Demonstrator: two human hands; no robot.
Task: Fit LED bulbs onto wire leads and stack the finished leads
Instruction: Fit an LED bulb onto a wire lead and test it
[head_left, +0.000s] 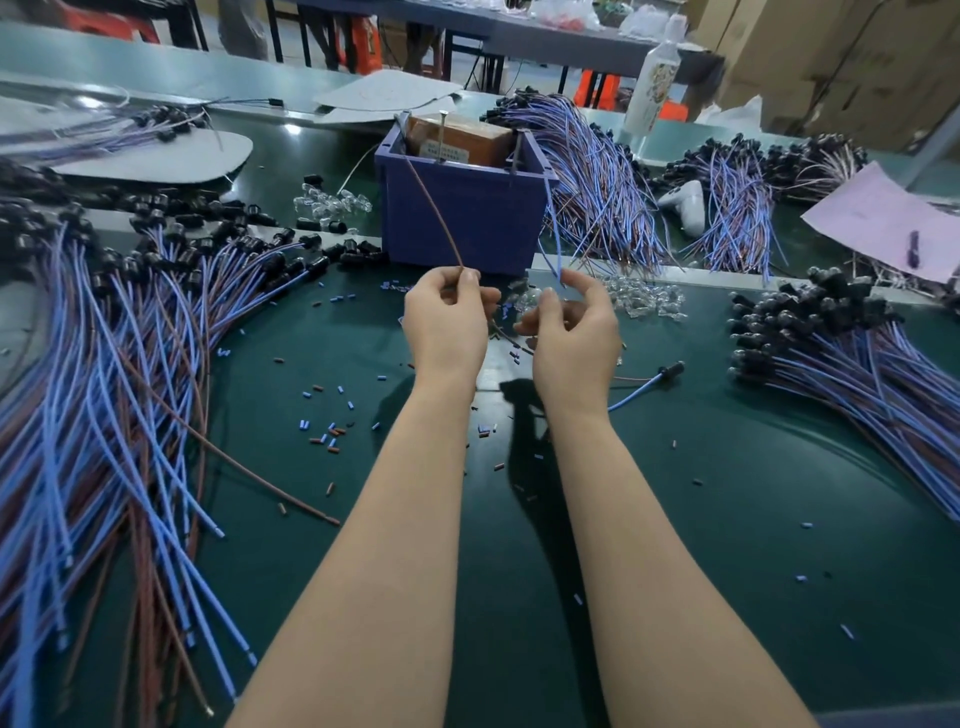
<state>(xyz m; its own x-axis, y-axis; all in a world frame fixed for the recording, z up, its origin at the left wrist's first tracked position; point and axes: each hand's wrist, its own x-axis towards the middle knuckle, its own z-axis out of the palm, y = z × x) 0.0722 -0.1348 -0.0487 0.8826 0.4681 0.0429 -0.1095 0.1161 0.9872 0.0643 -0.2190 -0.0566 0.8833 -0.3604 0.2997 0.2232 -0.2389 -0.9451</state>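
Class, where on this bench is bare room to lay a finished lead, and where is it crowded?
Barest: mat between right arm and right wire pile. Narrower, scrap-strewn: between left arm and left pile. Crowded: before the bin, among bulbs.

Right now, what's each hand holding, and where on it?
Left hand pinches the brown wire near its lower end. Right hand pinches the blue wire near its lower end.

Both forearms reach forward; the left hand (447, 325) pinches a brown wire (441, 218), the right hand (571, 332) just beside it pinches a blue wire (552, 234).
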